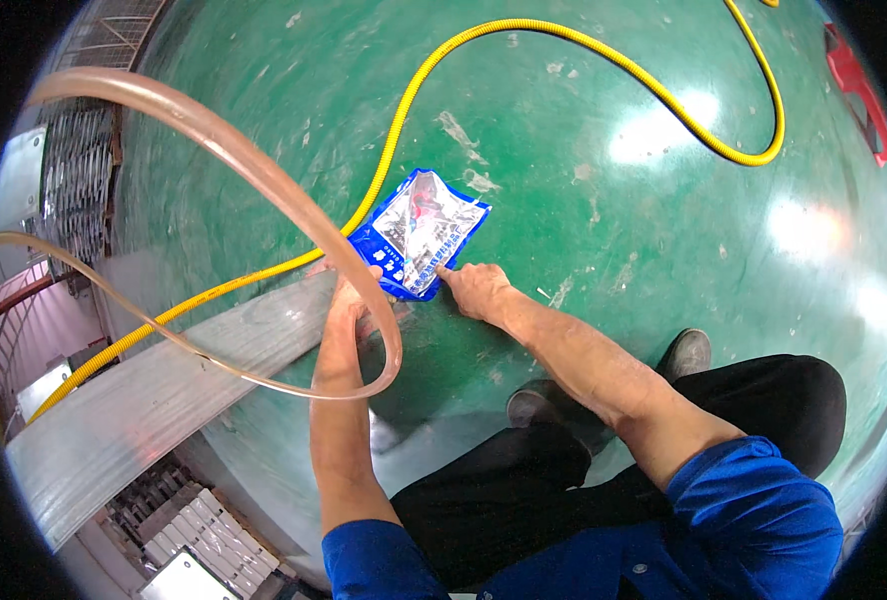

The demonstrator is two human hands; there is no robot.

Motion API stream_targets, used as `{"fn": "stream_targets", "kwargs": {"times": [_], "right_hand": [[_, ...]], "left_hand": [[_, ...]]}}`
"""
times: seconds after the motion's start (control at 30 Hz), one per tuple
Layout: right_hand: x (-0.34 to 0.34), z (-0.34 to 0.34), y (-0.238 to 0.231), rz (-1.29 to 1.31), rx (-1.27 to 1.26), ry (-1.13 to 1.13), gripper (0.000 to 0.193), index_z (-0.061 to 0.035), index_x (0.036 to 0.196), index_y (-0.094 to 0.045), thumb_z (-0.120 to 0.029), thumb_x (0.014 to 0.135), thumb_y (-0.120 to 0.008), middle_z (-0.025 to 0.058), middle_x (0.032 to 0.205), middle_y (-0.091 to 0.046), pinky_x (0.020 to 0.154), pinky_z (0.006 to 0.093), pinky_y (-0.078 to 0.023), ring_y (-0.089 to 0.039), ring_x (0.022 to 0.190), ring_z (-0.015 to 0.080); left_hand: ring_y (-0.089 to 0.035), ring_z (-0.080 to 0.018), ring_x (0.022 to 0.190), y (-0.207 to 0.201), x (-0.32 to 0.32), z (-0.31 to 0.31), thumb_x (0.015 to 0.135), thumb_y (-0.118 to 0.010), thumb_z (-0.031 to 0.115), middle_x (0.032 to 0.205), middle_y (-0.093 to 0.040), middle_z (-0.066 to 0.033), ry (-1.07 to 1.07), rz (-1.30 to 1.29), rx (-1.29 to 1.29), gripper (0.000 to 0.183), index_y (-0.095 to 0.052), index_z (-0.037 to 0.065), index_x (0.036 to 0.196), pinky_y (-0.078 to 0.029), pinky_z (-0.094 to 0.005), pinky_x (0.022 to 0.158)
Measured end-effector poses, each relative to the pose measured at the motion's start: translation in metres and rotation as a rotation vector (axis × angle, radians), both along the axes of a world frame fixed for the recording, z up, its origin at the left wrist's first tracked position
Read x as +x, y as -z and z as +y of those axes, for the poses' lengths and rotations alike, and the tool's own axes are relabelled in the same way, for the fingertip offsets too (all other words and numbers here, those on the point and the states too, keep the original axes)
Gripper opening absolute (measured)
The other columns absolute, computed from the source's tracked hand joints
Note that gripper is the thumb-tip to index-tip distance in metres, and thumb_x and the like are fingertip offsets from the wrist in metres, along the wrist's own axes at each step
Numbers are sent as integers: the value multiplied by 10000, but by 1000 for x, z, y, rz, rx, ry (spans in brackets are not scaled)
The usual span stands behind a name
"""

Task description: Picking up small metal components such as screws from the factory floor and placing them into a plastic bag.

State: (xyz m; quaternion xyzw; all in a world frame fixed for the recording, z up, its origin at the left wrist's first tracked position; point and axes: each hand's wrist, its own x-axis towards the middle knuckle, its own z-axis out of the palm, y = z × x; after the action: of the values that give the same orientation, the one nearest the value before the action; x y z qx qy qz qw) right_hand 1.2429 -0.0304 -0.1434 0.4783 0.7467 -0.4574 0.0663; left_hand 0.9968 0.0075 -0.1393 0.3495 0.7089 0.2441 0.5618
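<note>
A flat plastic bag point(401, 222), clear in the middle with blue edges and printing, is held out over the green floor. Small parts show through its film, with something red among them; their kind cannot be made out. My left hand point(345, 298) grips its lower left corner with the thumb on top, and the other fingers are hidden below. Partly across that hand runs a looped translucent hose point(294, 205). At the bag's lower right edge, my right hand point(479, 290) is curled, its thumb and forefinger pinching the blue border.
A yellow corrugated hose point(564, 33) snakes over the green floor point(604, 230) and passes behind the bag. To the left lies a long grey board point(164, 400). Stacked metal pieces point(77, 170) stand beyond it. A red plastic stool point(857, 90) is at the far right.
</note>
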Motion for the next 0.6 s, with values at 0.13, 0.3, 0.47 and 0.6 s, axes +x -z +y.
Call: {"fn": "stream_targets", "kwargs": {"times": [0.13, 0.3, 0.47, 0.6], "right_hand": [[-2, -1, -7, -4, 5, -24, 536, -159, 1407, -421, -117, 880, -511, 167, 1014, -683, 802, 433, -541, -679, 934, 316], [2, 1, -10, -15, -5, -30, 538, -157, 1410, -421, -108, 880, -501, 159, 1022, -684, 804, 430, -541, -679, 940, 310], [1, 0, -13, -18, -5, -43, 578, -169, 1428, -395, -93, 868, -515, 158, 1038, -680, 811, 427, -541, -674, 957, 309], [6, 2, -9, -30, -34, -38, 605, -177, 1436, -383, -88, 857, -534, 159, 1055, -674, 824, 432, -538, -668, 974, 309]], "left_hand": [[-572, -130, 601, -8, -1, 0, 676, -498, -61, 730, -603, -5, -32, 16, -35, 245, -612, 39, 868, -469, -280, 546], [-577, -138, 607, -21, 18, 3, 684, -507, -45, 735, -611, -10, 0, 54, -34, 223, -620, 37, 859, -468, -276, 560], [-599, -141, 669, -30, 20, 2, 688, -520, -29, 762, -627, -26, 52, 114, -3, 212, -617, 33, 866, -491, -297, 605], [-601, -160, 694, -31, 30, 6, 693, -524, -26, 780, -629, -46, -23, 2, -84, 230, -616, 13, 900, -490, -308, 623]]}}
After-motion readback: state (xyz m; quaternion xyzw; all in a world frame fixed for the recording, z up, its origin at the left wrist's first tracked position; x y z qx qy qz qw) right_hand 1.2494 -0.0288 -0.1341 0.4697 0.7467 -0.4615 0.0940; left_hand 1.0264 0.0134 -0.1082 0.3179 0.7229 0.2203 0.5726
